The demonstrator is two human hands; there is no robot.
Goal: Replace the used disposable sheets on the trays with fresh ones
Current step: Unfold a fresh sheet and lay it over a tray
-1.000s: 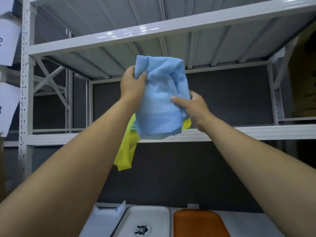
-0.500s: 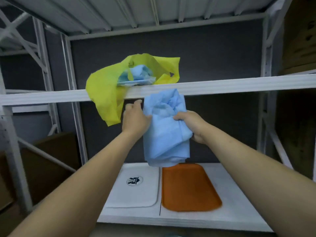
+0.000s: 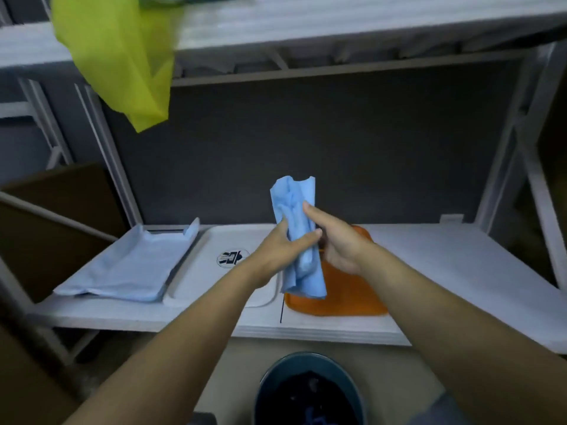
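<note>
Dark round bin (image 3: 310, 391) at 6 o'clock, on the floor below the shelf edge, contents too dim to read

Both forearms reach toward 12. Left hand (image 3: 277, 251) has fingers curled around the bunched light-blue disposable sheet (image 3: 299, 237), thumb pressed across its front. Right hand (image 3: 336, 240) pinches the same sheet from the 3 o'clock side, index finger laid along the fabric, other fingers partly folded; exact contact is blurred.

The sheet is held upright above the bare orange plastic tray (image 3: 337, 299), lower edge hanging near the tray, whether touching I cannot tell.

Judgement: thin, light, limp non-woven cloth; no stiffness, likely to drift and crease. Best taken at two corners of one edge and shaken open.

At 10 o'clock: bare white tray with round logo (image 3: 214, 271); beyond it, a tray covered by a flat blue sheet (image 3: 122, 271).

At 11 o'clock, high: yellow-green plastic bag (image 3: 122, 56) hanging off the upper shelf (image 3: 337, 23)
</note>
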